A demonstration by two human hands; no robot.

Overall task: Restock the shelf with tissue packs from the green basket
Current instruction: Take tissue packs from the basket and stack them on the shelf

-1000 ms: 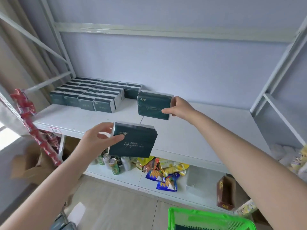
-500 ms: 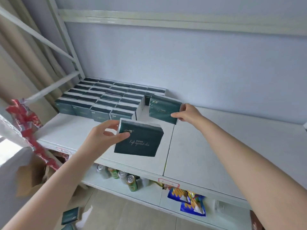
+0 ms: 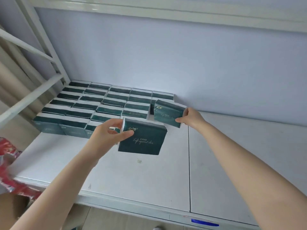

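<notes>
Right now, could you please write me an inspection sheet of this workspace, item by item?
Surface: white shelf; small stain near the middle.
Job's things: tissue packs in rows at back left; near pack and far pack each held in a hand; basket not in view.
Clutter: red packaging at the left edge, blurred.
Hands: left hand grips the near pack; right hand pinches the far pack beside the rows.
Cables: nothing seen.
Surroundings: pale wall, white metal frame, blue label on the front edge.
</notes>
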